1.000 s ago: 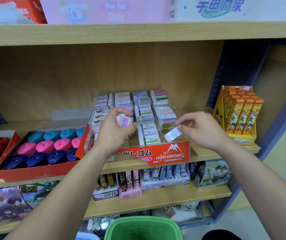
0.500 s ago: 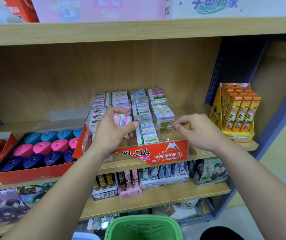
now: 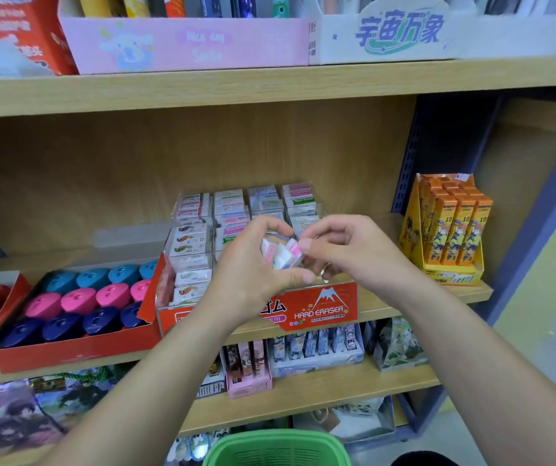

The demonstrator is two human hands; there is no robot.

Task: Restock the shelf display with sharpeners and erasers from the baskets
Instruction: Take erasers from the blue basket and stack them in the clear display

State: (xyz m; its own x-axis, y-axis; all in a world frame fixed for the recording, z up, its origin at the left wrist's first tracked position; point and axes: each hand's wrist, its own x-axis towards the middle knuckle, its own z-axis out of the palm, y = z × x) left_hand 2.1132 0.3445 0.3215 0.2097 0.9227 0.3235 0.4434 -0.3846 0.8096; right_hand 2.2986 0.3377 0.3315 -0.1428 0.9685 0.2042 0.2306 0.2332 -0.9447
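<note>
Holding erasers [image 3: 278, 258] in bunch: left grip [image 3: 253, 269] curled round them, over display box [image 3: 323, 306]; right grip [image 3: 353, 253] pinching pink-labelled one at bunch's right edge; sharpeners [image 3: 78, 299] in tray [image 3: 68, 352] at left; green basket [image 3: 280, 449] below.

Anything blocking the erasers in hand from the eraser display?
Nothing visible does. The left hand holds the erasers over the open-topped eraser display; the right hand pinches one of them. The compartments beneath both hands are hidden, so their free room cannot be told.
</note>
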